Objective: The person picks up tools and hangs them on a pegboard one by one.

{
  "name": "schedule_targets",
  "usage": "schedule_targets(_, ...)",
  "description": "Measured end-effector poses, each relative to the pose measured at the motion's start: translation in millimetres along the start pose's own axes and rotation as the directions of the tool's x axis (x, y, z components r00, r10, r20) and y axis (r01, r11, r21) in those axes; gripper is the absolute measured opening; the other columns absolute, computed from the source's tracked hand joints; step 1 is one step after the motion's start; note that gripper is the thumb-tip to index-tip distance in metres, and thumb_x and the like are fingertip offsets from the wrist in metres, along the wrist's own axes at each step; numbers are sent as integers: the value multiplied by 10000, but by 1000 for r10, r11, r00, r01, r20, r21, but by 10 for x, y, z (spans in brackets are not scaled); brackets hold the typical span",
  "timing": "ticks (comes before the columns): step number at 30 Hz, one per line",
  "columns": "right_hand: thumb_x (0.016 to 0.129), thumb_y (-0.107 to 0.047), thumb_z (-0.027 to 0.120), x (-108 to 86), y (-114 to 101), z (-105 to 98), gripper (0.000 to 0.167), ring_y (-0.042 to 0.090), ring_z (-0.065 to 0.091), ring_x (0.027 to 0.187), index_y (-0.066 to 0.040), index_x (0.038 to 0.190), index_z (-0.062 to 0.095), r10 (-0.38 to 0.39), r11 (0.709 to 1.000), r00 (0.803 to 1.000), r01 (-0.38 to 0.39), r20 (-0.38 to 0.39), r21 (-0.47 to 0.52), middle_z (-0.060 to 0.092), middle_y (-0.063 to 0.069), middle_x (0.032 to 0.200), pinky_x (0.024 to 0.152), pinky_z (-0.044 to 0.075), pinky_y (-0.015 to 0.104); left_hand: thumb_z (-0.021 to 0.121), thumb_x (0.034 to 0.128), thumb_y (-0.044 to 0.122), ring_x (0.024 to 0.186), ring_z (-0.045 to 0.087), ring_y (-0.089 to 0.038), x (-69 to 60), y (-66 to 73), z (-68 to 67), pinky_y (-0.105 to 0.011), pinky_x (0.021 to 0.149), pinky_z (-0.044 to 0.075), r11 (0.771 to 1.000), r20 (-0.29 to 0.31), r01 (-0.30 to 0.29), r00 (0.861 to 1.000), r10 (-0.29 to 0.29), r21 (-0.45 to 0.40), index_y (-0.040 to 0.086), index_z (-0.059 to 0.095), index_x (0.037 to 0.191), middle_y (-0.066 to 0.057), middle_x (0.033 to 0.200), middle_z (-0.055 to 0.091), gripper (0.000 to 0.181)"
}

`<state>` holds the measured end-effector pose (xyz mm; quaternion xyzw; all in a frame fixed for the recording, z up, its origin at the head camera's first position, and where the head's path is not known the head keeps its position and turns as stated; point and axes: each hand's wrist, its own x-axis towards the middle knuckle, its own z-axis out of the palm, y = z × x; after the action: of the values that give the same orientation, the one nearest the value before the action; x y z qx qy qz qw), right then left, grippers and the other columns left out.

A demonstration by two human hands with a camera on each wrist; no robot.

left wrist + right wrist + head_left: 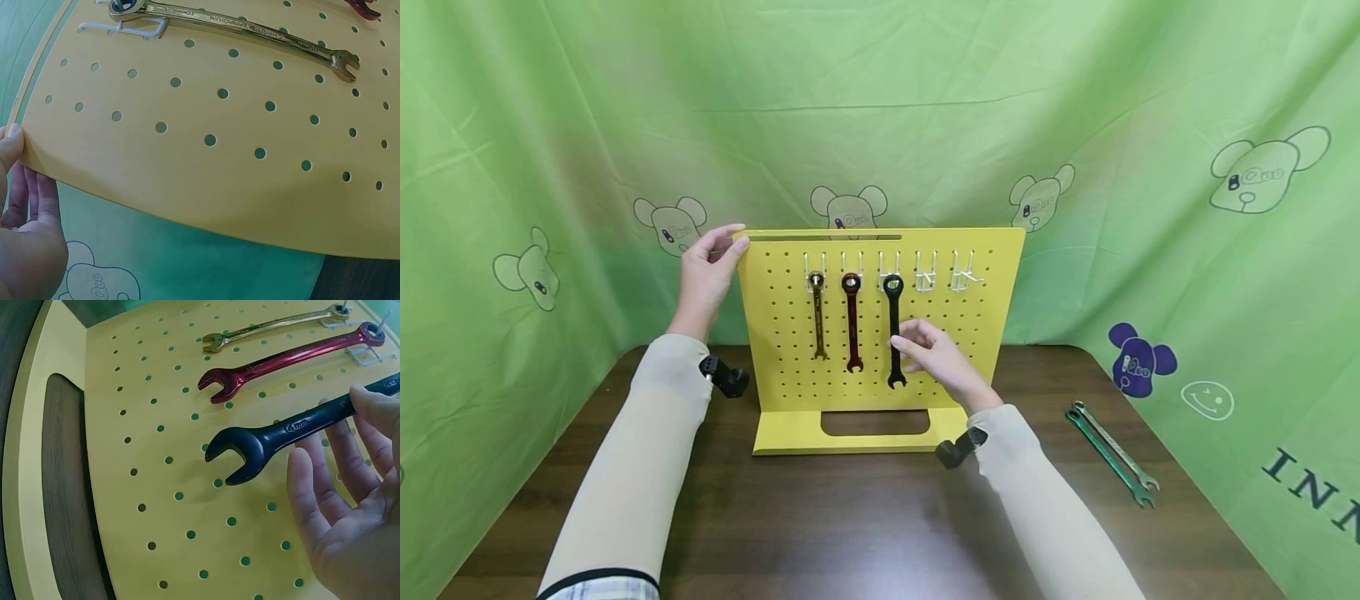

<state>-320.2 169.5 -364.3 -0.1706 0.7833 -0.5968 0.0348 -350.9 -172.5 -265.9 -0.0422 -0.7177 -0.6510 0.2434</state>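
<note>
A yellow pegboard [1007, 250] stands upright on the table. My left hand [706, 275] grips its upper left corner, thumb in front and fingers behind the edge. A black combination wrench [250, 449] hangs upright at the third hook, ring end up and open jaw down. With the thumb on its shaft and fingers behind, my right hand [943, 358] holds it. Left of it, a red wrench [852, 325] and a smaller gold wrench [819, 321] hang from their own hooks. Whether the black ring sits fully over its hook is hard to tell.
Two white wire hooks [926, 273] at the right of the board carry nothing. On the table's right side lie a green wrench [1107, 456] and a silver wrench [1116, 447], side by side. A green curtain [880, 67] surrounds the dark wooden table [820, 517].
</note>
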Motion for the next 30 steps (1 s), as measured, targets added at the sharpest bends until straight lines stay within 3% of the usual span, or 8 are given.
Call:
schedule_targets(7, 1036, -275, 583, 37, 19, 6, 401, 237, 555, 1058, -3, 1321, 507, 32, 999, 999, -32, 1, 40, 599, 194, 1310, 928, 523, 428, 704, 954, 282, 973, 522, -106, -15, 8, -7, -251, 869, 465, 1000, 2, 10, 1000, -10, 4, 149, 684, 1269, 19, 1074, 575, 343)
schedule_targets(19, 1038, -286, 572, 19, 74, -91, 428, 317, 574, 1152, 14, 1336, 507, 22, 997, 999, -24, 33, 79, 558, 197, 1317, 953, 509, 444, 702, 957, 280, 988, 528, -111, -7, 2, -13, -259, 885, 470, 1000, -1, 9, 1000, -9, 5, 168, 690, 1259, 15, 1086, 581, 322)
schedule_targets(23, 1042, -252, 558, -31, 88, -150, 412, 365, 573, 1160, 37, 1330, 504, 12, 995, 999, -16, 35, 97, 567, 224, 1294, 982, 483, 502, 702, 957, 275, 993, 529, -113, -10, 4, -14, -255, 884, 471, 1000, -3, 7, 1000, -7, 7, 163, 690, 1259, 15, 1086, 583, 322)
schedule_targets(27, 1048, -261, 551, -112, 84, -215, 418, 390, 559, 1165, 48, 1324, 501, 27, 996, 999, -31, 39, 80, 560, 246, 1292, 992, 469, 524, 704, 955, 281, 995, 527, -113, -14, 11, -9, -254, 885, 469, 1000, -2, 6, 1000, -6, 8, 166, 690, 1259, 17, 1086, 581, 326)
schedule_targets(30, 1045, -276, 557, -173, 80, -267, 421, 353, 577, 1125, 43, 1317, 513, 40, 999, 998, -42, 45, 34, 567, 245, 1286, 953, 501, 477, 703, 956, 275, 985, 531, -113, -20, 17, -2, -258, 877, 466, 1000, 0, 4, 1000, -4, 7, 156, 689, 1262, 15, 1082, 587, 328)
